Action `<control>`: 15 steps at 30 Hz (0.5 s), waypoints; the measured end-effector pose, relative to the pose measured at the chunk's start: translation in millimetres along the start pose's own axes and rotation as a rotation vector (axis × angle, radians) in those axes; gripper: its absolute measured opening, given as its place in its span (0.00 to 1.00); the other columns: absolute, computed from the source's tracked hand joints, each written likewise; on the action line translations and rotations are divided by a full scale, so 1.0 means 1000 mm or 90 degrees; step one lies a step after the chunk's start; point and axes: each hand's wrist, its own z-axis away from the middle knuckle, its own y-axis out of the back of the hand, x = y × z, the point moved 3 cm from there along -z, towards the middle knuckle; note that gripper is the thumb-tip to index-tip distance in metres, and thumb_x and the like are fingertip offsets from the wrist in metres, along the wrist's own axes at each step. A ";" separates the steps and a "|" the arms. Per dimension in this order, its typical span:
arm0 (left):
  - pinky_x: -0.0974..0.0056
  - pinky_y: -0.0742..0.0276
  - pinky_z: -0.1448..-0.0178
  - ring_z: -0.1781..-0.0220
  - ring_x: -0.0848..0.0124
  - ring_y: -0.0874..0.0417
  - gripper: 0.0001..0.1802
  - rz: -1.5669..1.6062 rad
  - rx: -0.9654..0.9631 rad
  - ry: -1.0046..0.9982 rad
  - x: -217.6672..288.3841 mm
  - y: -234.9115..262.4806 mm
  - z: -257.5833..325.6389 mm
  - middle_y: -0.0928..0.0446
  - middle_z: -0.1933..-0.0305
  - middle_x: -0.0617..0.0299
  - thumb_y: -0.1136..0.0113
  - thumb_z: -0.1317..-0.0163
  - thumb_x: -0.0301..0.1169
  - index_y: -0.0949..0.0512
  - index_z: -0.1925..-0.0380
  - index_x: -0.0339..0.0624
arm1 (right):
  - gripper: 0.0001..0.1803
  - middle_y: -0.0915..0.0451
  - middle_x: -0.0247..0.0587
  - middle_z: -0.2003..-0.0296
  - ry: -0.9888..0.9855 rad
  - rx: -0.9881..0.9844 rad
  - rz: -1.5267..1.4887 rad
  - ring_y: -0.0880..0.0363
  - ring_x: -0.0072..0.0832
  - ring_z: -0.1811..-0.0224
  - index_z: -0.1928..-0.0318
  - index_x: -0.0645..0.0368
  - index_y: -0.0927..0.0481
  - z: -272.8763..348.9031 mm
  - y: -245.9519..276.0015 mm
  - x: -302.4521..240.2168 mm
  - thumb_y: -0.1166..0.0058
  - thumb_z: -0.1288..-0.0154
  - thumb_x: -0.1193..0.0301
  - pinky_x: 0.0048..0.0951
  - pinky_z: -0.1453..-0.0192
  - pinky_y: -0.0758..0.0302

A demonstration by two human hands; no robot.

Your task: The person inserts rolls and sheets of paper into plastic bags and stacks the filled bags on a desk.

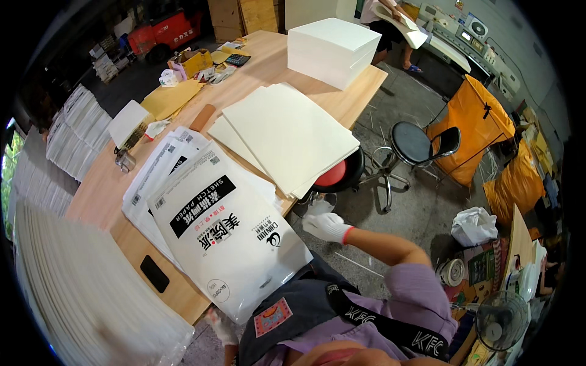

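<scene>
Head view. Right hand [327, 227]: white work glove, off the table edge, fingers loosely curled, holding nothing that can be made out; a thin clear film [320, 204] hangs just beside it, contact uncertain. Left hand [221, 327]: gloved, low beneath the table edge, mostly hidden by the overhanging packet; its grip cannot be told. White printed paper packet [229, 241]: flat, topmost on a fanned stack of like packets [160, 174], its near corner overhanging the wooden table [101, 192]. Loose cream sheets [287, 137]: piled just right of the packets. Boxed white ream [332, 50]: far end. Black phone [154, 273]: near edge, left of the packet. Black stool [414, 146]: on the floor, right of the table.
</scene>
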 end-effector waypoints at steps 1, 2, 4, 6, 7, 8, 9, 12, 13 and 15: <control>0.64 0.26 0.53 0.57 0.70 0.24 0.23 0.008 -0.063 0.123 0.003 -0.017 -0.007 0.24 0.60 0.56 0.40 0.37 0.40 0.28 0.48 0.36 | 0.19 0.17 0.47 0.62 -0.109 0.027 -0.172 0.17 0.42 0.60 0.56 0.53 0.22 -0.012 -0.011 0.002 0.53 0.34 0.52 0.41 0.62 0.23; 0.63 0.26 0.51 0.55 0.69 0.24 0.26 0.017 -0.124 0.240 0.006 -0.030 -0.012 0.23 0.58 0.55 0.40 0.37 0.42 0.28 0.46 0.36 | 0.22 0.18 0.49 0.61 -0.214 0.059 -0.344 0.18 0.44 0.57 0.55 0.53 0.22 -0.025 -0.020 0.006 0.53 0.33 0.48 0.41 0.55 0.23; 0.62 0.25 0.48 0.51 0.68 0.22 0.22 -0.280 -0.082 0.139 0.035 -0.032 -0.019 0.21 0.55 0.56 0.41 0.36 0.39 0.25 0.49 0.33 | 0.26 0.19 0.52 0.58 -0.204 0.014 -0.455 0.20 0.43 0.53 0.51 0.52 0.22 -0.048 -0.053 0.000 0.54 0.34 0.44 0.39 0.47 0.26; 0.61 0.25 0.47 0.51 0.69 0.21 0.19 -0.401 -0.026 0.005 0.116 -0.063 -0.001 0.20 0.54 0.56 0.42 0.35 0.36 0.23 0.51 0.32 | 0.24 0.18 0.44 0.57 -0.256 -0.105 -0.683 0.20 0.33 0.52 0.47 0.58 0.23 -0.054 -0.034 -0.022 0.51 0.31 0.51 0.32 0.49 0.25; 0.62 0.24 0.49 0.54 0.69 0.20 0.18 -0.331 -0.047 -0.091 0.164 -0.092 0.008 0.19 0.53 0.56 0.44 0.35 0.33 0.23 0.51 0.30 | 0.23 0.19 0.42 0.57 -0.229 -0.123 -0.814 0.20 0.31 0.52 0.47 0.60 0.23 -0.054 -0.050 -0.029 0.51 0.31 0.54 0.31 0.49 0.24; 0.64 0.23 0.49 0.55 0.68 0.18 0.17 -0.240 -0.082 -0.110 0.183 -0.098 -0.004 0.19 0.53 0.54 0.45 0.34 0.33 0.22 0.51 0.30 | 0.21 0.19 0.41 0.57 -0.188 -0.163 -0.935 0.21 0.29 0.52 0.48 0.61 0.23 -0.057 -0.062 -0.041 0.50 0.30 0.57 0.29 0.50 0.24; 0.66 0.22 0.49 0.54 0.68 0.18 0.18 -0.199 -0.176 -0.121 0.206 -0.114 -0.020 0.19 0.52 0.54 0.46 0.32 0.33 0.23 0.50 0.30 | 0.20 0.20 0.39 0.54 -0.132 -0.153 -1.030 0.22 0.27 0.51 0.45 0.62 0.25 -0.051 -0.063 -0.051 0.50 0.29 0.60 0.28 0.48 0.24; 0.67 0.24 0.50 0.55 0.71 0.20 0.16 -0.259 -0.104 -0.389 0.302 -0.181 -0.004 0.19 0.54 0.57 0.46 0.31 0.35 0.21 0.52 0.34 | 0.22 0.24 0.39 0.46 -0.055 -0.258 -1.269 0.23 0.25 0.49 0.37 0.61 0.32 -0.047 -0.045 -0.086 0.51 0.28 0.65 0.29 0.43 0.25; 0.66 0.25 0.53 0.60 0.72 0.21 0.18 -0.305 -0.136 -0.467 0.332 -0.191 0.016 0.18 0.58 0.59 0.45 0.31 0.38 0.22 0.51 0.35 | 0.23 0.25 0.40 0.45 -0.027 -0.308 -1.309 0.24 0.25 0.47 0.36 0.60 0.33 -0.053 -0.032 -0.105 0.52 0.28 0.65 0.30 0.43 0.25; 0.67 0.26 0.62 0.68 0.75 0.24 0.17 -0.326 -0.215 -0.512 0.396 -0.196 0.062 0.19 0.65 0.62 0.46 0.31 0.38 0.22 0.53 0.35 | 0.24 0.26 0.43 0.43 0.013 -0.340 -1.279 0.25 0.31 0.43 0.34 0.61 0.35 -0.068 0.009 -0.130 0.55 0.27 0.66 0.34 0.42 0.26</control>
